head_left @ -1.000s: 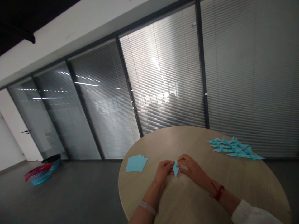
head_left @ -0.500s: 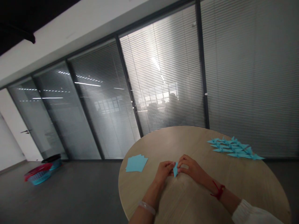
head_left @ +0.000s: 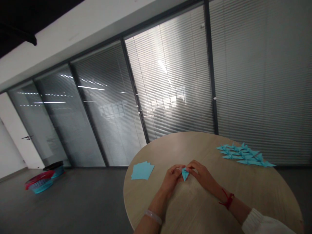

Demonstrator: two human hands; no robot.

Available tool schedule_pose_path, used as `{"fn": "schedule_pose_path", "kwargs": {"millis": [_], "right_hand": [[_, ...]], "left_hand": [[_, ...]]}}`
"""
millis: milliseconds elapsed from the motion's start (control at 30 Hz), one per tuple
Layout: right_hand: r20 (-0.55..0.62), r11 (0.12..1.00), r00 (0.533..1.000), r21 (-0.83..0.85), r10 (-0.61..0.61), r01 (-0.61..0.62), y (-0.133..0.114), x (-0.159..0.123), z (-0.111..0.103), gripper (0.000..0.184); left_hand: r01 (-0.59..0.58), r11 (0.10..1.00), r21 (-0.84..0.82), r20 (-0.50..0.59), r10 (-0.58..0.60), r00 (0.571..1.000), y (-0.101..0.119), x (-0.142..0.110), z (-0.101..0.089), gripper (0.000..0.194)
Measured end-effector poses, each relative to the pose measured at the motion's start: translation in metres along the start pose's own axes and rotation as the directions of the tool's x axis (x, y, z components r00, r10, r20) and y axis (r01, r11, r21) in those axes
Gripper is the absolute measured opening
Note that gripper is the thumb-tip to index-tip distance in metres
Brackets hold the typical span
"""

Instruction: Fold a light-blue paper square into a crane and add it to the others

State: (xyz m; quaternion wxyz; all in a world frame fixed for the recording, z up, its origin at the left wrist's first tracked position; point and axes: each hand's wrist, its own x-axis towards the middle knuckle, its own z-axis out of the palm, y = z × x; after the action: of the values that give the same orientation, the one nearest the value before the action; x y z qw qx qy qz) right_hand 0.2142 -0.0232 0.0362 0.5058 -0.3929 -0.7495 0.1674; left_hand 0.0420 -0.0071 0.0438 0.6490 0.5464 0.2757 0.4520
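Between my two hands, over the near middle of the round table, is a small folded piece of blue origami paper (head_left: 185, 175), its point facing me. My left hand (head_left: 172, 177) grips its left side with bent fingers. From the right, my right hand (head_left: 198, 171) pinches the upper edge between thumb and fingertips. Parts of the paper's top are hidden behind the fingers. Left of my hands lies a small stack of flat blue paper sheets (head_left: 142, 171). Several folded blue paper cranes (head_left: 243, 154) stand grouped on the table's right side.
The round wooden table (head_left: 190, 143) stands before a glass partition with blinds (head_left: 170, 81). On the floor at the left are a blue basket with a red rim (head_left: 40, 182) and a darker-topped one (head_left: 55, 168). A white door (head_left: 20, 136) is at far left.
The folded paper has shifted slightly right and turned, now showing a wider face. My right fingers have closed in over its upper edge. The sheets and cranes have stayed put.
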Motion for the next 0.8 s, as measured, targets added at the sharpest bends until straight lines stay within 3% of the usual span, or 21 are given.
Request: {"fn": "schedule_pose_path", "kwargs": {"millis": [300, 467, 600, 800], "right_hand": [[-0.055, 0.999, 0.998, 0.034, 0.039, -0.037, 0.005, 0.001, 0.002, 0.031], [-0.028, 0.991, 0.997, 0.122, 0.065, -0.061, 0.004, 0.001, 0.003, 0.026], [0.01, 0.969, 0.99, 0.204, 0.14, -0.139, 0.006, 0.001, 0.005, 0.027], [0.076, 0.935, 0.959, 0.214, 0.273, -0.283, 0.017, 0.0, 0.01, 0.028]], "left_hand": [[-0.037, 0.996, 0.084, -0.019, 0.038, 0.999, -0.003, 0.003, -0.002, 0.037], [-0.029, 0.992, 0.121, -0.154, 0.048, 0.987, -0.002, 0.006, -0.004, 0.041], [-0.078, 0.97, 0.228, -0.186, 0.122, 0.975, 0.0, 0.007, -0.002, 0.045], [-0.183, 0.867, 0.464, -0.145, 0.279, 0.949, -0.003, 0.002, 0.001, 0.034]]}}
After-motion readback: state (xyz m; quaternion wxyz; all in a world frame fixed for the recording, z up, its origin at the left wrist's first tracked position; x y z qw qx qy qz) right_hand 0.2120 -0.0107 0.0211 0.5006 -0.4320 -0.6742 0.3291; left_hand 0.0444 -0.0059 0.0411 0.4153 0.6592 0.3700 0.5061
